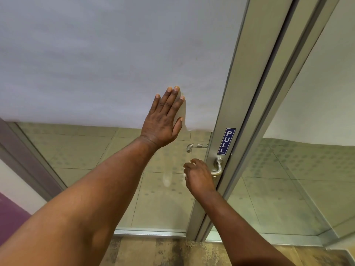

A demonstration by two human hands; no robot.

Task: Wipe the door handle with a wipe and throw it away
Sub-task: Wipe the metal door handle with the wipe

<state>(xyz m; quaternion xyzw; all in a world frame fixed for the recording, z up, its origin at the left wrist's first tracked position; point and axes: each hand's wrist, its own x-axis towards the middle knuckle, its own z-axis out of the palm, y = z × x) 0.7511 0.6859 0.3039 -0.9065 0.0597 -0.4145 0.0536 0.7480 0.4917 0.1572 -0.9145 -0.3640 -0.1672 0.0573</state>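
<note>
Door handle (218,167), a brushed-steel lever at lower right of frame: rigid, smooth, likely slippery. Right hand (198,179) is clenched round its bar, a sliver of white wipe (186,177) showing; left hand (165,118) lies flat, released, on the frosted glass door (115,64).

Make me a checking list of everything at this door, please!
Surface: glass door, frosted on top, clear below; metal frame.
Job's things: door handle, silver lever, under a blue PULL sign. A bit of white shows at the right hand's fingers, maybe the wipe; cannot tell.
Clutter: nothing seen.
Hands: left hand flat, open on the frosted glass; right hand curled around the handle.
Cables: nothing seen.
Surroundings: second handle behind the glass, tiled floor beyond, purple wall at left.
</note>
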